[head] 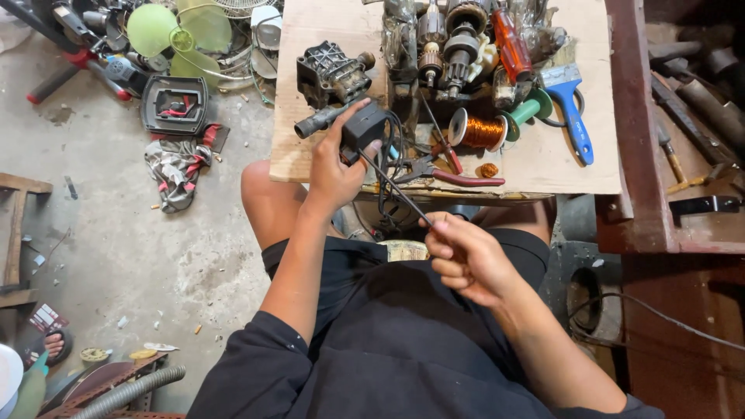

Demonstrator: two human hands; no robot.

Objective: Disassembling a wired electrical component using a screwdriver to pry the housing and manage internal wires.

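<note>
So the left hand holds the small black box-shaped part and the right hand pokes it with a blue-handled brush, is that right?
Not quite. In the head view the right hand holds a thin dark screwdriver shaft, not the brush; the left hand does hold the small black box-shaped part.

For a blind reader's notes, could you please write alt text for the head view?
A seated person's left hand grips a black tool housing while the right hand drives a thin screwdriver into it. Behind, a cardboard-covered bench holds motor parts, a copper wire spool and a blue brush.

Repair workshop, motor parts (pixel 458 43), pliers (pixel 442 172)
</note>
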